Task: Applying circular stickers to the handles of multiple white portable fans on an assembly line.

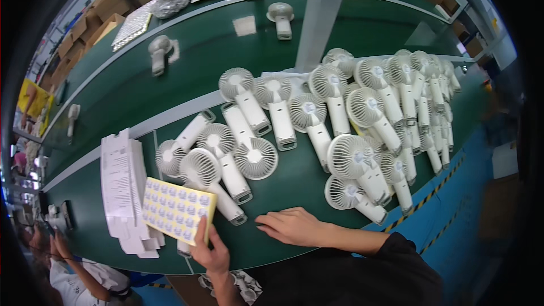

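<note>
My left hand point(211, 254) grips the lower right corner of a yellow-edged sticker sheet point(177, 207), thumb on top. Rows of small round bluish stickers cover the sheet, which is tilted above the table. Lying on the green table, my right hand point(294, 227) has its fingers stretched to the left, with nothing visible in them. Close beyond my hands lie white handheld fans: one fan point(201, 168) lies just past the sheet, and another fan point(256, 157) lies beyond my right hand. The sheet hides part of a white object beneath it.
A stack of flat white printed cartons point(120, 187) lies left of the sheet. Many more fans point(374, 107) are heaped at the right. Behind a metal rail runs a green conveyor belt point(204, 73) carrying single fans. A grey post point(320, 22) rises at the back. Another person point(85, 277) sits at lower left.
</note>
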Demonstrator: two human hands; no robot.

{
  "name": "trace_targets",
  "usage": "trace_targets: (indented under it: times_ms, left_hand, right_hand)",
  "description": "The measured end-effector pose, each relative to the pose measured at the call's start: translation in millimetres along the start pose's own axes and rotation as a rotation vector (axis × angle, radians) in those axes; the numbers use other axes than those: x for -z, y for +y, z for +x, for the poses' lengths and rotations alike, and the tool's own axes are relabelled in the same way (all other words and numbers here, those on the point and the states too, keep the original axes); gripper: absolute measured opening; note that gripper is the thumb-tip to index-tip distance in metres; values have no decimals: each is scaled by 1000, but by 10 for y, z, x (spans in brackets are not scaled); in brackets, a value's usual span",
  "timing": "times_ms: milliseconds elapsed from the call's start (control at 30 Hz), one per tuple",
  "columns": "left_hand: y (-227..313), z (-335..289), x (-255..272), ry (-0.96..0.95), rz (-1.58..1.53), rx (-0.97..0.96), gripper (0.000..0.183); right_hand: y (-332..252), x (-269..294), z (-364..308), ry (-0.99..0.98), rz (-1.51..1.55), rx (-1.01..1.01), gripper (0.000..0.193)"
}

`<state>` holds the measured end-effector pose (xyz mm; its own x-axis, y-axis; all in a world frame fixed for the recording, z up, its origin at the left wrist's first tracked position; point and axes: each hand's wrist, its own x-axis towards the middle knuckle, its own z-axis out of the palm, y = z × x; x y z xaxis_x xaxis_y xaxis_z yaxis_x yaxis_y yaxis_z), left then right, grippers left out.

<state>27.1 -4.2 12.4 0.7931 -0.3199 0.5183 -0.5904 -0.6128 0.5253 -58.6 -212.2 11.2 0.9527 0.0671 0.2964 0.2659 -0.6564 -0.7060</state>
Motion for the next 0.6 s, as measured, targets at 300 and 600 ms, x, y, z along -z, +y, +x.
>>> trace_targets:
  times_ms: [300, 600]
  left_hand:
    - [22, 14, -73, 14, -47, -38, 27]
    - [0, 65, -65, 8, -39, -17, 26]
  right_hand:
    - [46, 12, -46, 2, -23, -19, 20]
    - [57, 0, 12, 19, -5, 19, 21]
